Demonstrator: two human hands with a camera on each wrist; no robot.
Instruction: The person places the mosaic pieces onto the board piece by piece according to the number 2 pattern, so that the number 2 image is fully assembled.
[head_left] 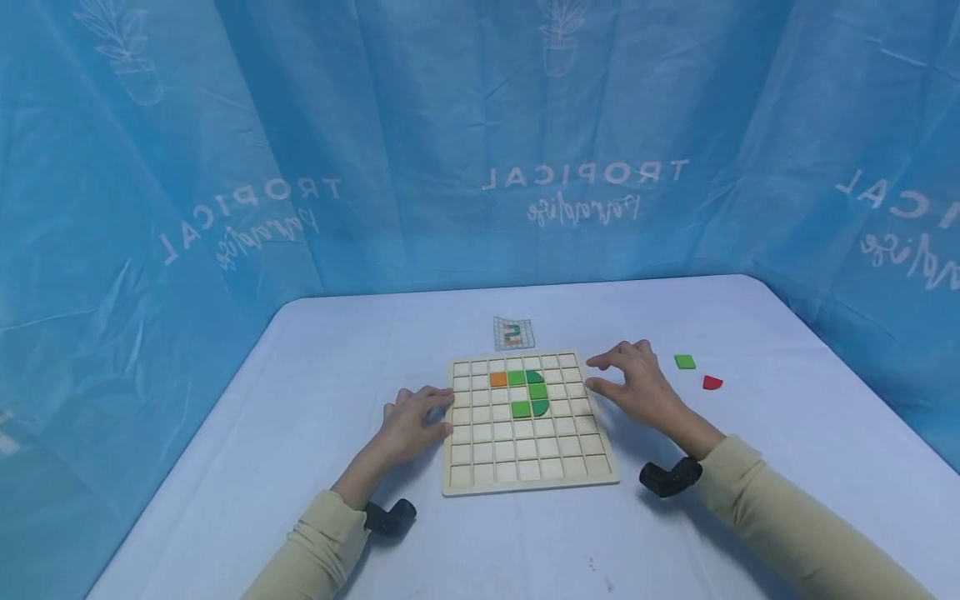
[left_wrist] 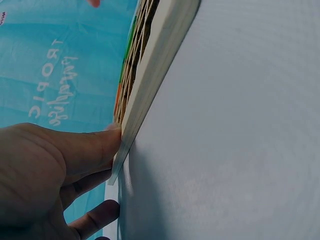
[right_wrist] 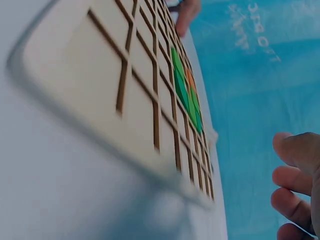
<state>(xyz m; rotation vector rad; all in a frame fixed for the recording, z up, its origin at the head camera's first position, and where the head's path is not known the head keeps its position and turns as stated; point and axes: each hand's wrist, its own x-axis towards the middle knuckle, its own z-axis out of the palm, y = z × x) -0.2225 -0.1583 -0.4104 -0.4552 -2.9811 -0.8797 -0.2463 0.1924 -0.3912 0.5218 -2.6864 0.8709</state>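
A pale wooden grid board [head_left: 482,452] lies on the table. In its upper middle cells sit an orange square tile [head_left: 498,380], three light green square tiles [head_left: 517,378] and two darker green quarter-round tiles [head_left: 540,407]. My left hand [head_left: 411,423] rests its thumb and fingers along the board's left edge; the left wrist view shows the thumb [left_wrist: 97,145] against that side. Just off the board's right edge, my right hand [head_left: 637,385] has thumb and fingers spread apart, nothing between them. The right wrist view shows its fingertips [right_wrist: 285,200] away from the board.
Beyond the board lies a small printed card [head_left: 513,333] with a coloured grid pattern. A loose green square tile [head_left: 685,362] and a red quarter-round tile [head_left: 712,382] lie right of my right hand. Blue curtains [head_left: 450,125] hang behind and beside the white table [head_left: 360,350].
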